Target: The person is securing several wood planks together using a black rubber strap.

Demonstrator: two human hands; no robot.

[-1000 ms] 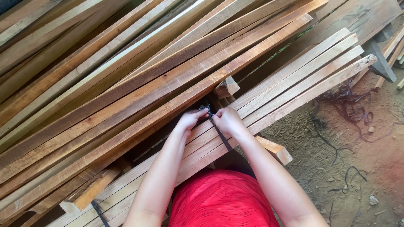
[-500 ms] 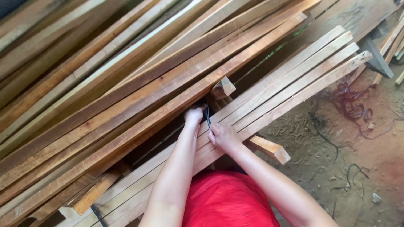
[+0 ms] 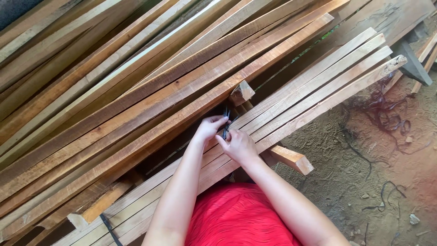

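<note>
Two hands, left hand (image 3: 208, 128) and right hand (image 3: 238, 145), pinch one black strap (image 3: 226, 122) over four slats (image 3: 318, 86).

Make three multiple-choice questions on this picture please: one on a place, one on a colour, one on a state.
1. Where is the narrow black strap?
A. between both hands, over the bundle of pale wooden slats
B. on the dirt ground
C. on the big pile of brown planks

2. What colour is the person's garment?
A. blue
B. red
C. white

3. How do the hands stand?
A. both far from the wood
B. only one touches the strap
C. left hand and right hand both pinch the strap

Key: 1 A, the strap rises between the fingers; 2 B, red cloth at the bottom edge; 3 C, both hands' fingers close on it.
</note>
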